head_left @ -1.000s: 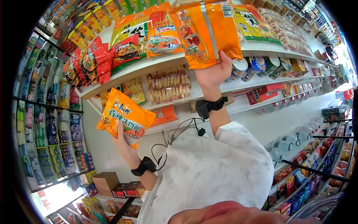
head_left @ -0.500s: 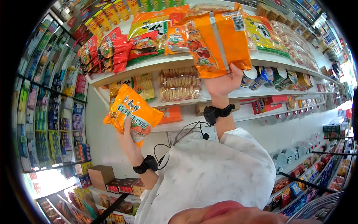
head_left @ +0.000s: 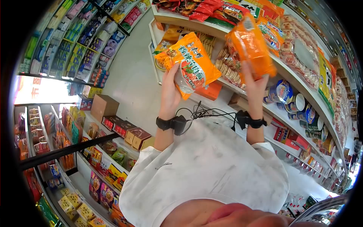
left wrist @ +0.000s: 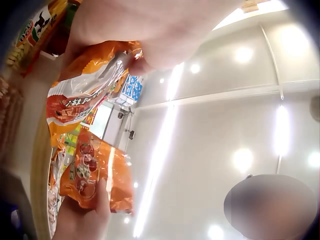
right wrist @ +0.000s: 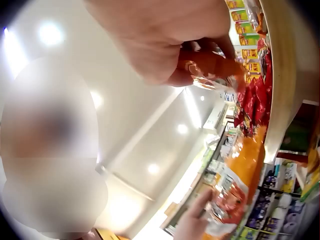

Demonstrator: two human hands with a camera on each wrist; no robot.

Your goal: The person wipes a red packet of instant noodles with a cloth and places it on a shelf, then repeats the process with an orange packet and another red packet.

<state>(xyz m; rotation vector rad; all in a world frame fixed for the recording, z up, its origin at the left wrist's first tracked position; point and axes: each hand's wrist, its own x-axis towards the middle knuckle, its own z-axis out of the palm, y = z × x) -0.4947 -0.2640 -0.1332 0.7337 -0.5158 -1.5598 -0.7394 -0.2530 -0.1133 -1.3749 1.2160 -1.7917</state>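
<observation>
In the head view the left hand [head_left: 170, 93] grips an orange noodle packet [head_left: 191, 65] at its lower left edge, thumb on the printed front. The right hand [head_left: 256, 90] holds a second orange packet [head_left: 252, 49] from below, thumb on its near face; this one is blurred. The two packets are apart, side by side at the shelf's front. In the left wrist view the left hand [left wrist: 145, 30] pinches its packet [left wrist: 80, 100], its fingers partly hidden. The right wrist view shows the right hand [right wrist: 165, 40] round its packet [right wrist: 207, 67], fingers curled.
A white shelf [head_left: 297, 73] at upper right bears noodle packets, bagged noodles [head_left: 300, 47] and cup noodles [head_left: 280, 91]. Snack racks stand at lower left, with a cardboard box [head_left: 104, 107] beside them. Black cables [head_left: 204, 111] hang between the wrists. Pale floor [head_left: 136, 81] shows at left centre.
The head view has swung, so the shelf sits further right and up. The right hand's packet has turned and come down nearer the left hand's packet. Both hands keep their holds.
</observation>
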